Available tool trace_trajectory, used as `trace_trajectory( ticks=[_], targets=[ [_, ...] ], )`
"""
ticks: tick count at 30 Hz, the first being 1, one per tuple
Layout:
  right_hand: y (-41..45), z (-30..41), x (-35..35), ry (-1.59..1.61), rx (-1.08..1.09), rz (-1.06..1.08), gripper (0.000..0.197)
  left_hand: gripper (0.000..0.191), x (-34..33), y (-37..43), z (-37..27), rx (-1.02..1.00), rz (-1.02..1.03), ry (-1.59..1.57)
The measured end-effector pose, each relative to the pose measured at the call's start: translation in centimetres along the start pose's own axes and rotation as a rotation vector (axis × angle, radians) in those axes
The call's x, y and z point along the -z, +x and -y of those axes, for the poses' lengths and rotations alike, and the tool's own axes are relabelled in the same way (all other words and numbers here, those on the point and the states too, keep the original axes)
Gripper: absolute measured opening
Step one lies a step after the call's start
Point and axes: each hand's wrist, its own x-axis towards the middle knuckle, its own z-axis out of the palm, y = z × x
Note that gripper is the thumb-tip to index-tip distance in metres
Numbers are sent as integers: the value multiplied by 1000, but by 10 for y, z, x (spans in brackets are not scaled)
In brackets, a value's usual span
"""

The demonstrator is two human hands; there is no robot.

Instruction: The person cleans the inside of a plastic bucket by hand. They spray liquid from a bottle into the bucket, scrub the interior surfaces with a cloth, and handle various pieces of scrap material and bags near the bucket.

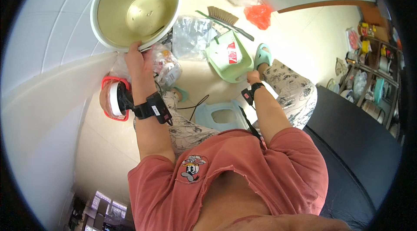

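My left hand (pixel 134 60) grips the near rim of a large white plastic bucket (pixel 148 12), its fingers over the edge. Yellowish liquid seems to fill part of the bucket, with small dark bits at the bottom. Just right of that hand, a clear plastic bag (pixel 167 68) holds packaging. My right hand (pixel 253 77) is curled at the near right corner of a light green dustpan (pixel 224 46) with a red label. Whether its fingers grip the dustpan rim is not clear. A brush (pixel 224 16) with brown bristles and a dark handle lies beyond the dustpan.
A flat clear plastic sheet (pixel 190 37) lies left of the dustpan. A red plastic bag (pixel 258 16) rests on the floor. Between my legs is a pale blue plastic stool (pixel 215 115). A red basket (pixel 122 117) stands at left; shelves (pixel 374 74) line the right.
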Motion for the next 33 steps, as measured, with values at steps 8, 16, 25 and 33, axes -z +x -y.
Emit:
trace_trajectory(
  ticks=[8,16,25,33],
  targets=[
    [-71,94,-3,-244,609,-373,49,22,-15,-19,-6,-48,-73,67],
    [-137,171,-14,117,573,343,40,29,-26,-46,-22,-42,16,-13],
    [-202,201,16,310,450,600,29,42,-30,-40,0,-14,9,144],
    [-274,235,134,658,505,819,22,43,-53,-47,35,88,88,180]
  ],
)
